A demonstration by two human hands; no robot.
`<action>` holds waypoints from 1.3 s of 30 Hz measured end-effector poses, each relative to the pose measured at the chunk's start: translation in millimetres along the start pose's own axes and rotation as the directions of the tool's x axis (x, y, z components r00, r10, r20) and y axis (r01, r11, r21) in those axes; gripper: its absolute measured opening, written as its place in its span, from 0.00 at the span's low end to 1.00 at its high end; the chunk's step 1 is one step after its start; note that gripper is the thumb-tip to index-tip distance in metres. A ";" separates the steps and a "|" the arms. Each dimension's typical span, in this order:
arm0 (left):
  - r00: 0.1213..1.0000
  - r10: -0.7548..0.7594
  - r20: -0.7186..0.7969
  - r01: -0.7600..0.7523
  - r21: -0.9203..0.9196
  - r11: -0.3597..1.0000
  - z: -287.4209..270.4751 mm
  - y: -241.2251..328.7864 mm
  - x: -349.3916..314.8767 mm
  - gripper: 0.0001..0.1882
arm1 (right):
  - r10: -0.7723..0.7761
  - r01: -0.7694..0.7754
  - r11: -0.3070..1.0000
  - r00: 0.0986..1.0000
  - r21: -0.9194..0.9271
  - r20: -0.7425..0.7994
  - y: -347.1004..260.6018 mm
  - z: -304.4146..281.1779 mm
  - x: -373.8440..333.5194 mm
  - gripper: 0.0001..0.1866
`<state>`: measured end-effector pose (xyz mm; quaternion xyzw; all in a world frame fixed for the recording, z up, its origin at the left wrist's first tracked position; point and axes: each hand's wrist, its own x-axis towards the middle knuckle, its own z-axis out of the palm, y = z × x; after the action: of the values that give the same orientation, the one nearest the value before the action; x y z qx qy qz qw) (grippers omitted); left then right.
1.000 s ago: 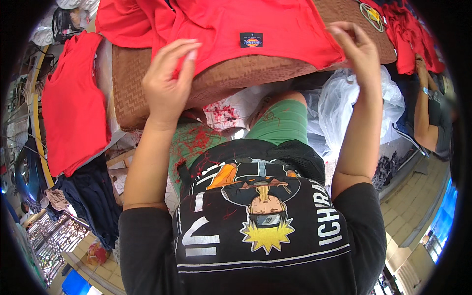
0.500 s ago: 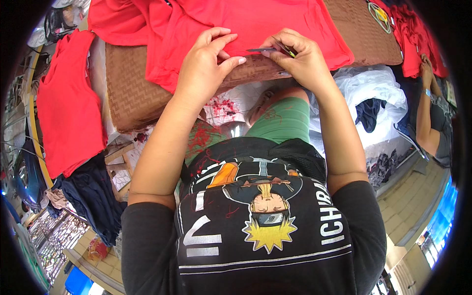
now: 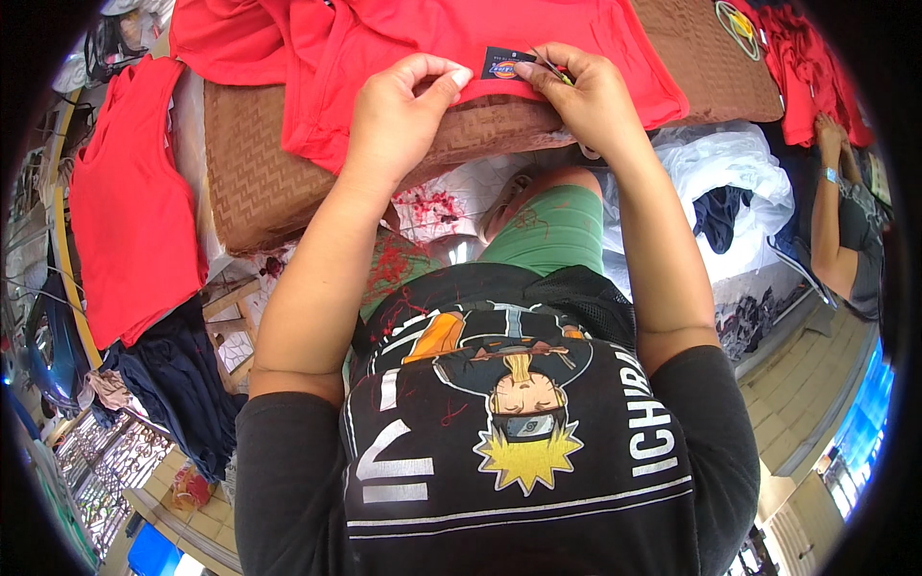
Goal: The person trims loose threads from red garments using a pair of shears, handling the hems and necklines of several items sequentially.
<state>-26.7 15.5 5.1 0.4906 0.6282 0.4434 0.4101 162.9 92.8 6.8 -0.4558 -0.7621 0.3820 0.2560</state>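
A red garment (image 3: pixel 403 29) lies over the padded brown surface in front of me, its hem along the near edge. My left hand (image 3: pixel 408 110) is closed in a pinch over the cloth near the hem; what lies between thumb and finger is too small to make out. My right hand (image 3: pixel 588 96) is closed around small thread snips (image 3: pixel 552 69) with a dark pointed tip and a yellow-green part. Its thumb also rests on a black label (image 3: pixel 499 63) with a coloured emblem, which lies flat against the red cloth. The snips' handles are mostly hidden in the palm.
The brown patterned padding (image 3: pixel 250 163) edges the work surface. Another red garment (image 3: pixel 134 211) hangs at left, above dark blue cloth (image 3: pixel 178 384). White plastic wrapping (image 3: pixel 749 173) sits at right. A co-worker's arm (image 3: pixel 828 211) reaches to red cloth (image 3: pixel 797 86) at far right. Red thread scraps litter my lap.
The black label, seen nearly edge-on before, now shows its face against the red cloth. My left thumb and forefinger have closed together, and the co-worker's hands have shifted slightly.
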 end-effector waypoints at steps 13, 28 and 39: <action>0.928 0.356 0.107 -0.363 0.467 0.806 -7.0 3.9 -0.5 0.12 | -0.106 0.095 0.984 0.992 -0.153 -0.064 -8.3 -0.3 -2.7 0.15; 0.977 0.207 0.061 -0.203 0.580 0.789 -7.4 9.5 5.8 0.11 | -0.187 0.187 0.982 0.982 -0.033 0.006 -13.8 15.0 -18.2 0.13; 0.913 0.401 0.075 -0.376 0.535 0.756 -33.1 17.8 -12.8 0.09 | -0.356 0.354 0.901 0.934 -0.250 0.037 -7.2 18.2 -5.8 0.12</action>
<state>-51.4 0.1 32.2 0.6950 0.6205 0.3349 0.1405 148.5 79.1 1.9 -0.3401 -0.8734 0.2268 0.2646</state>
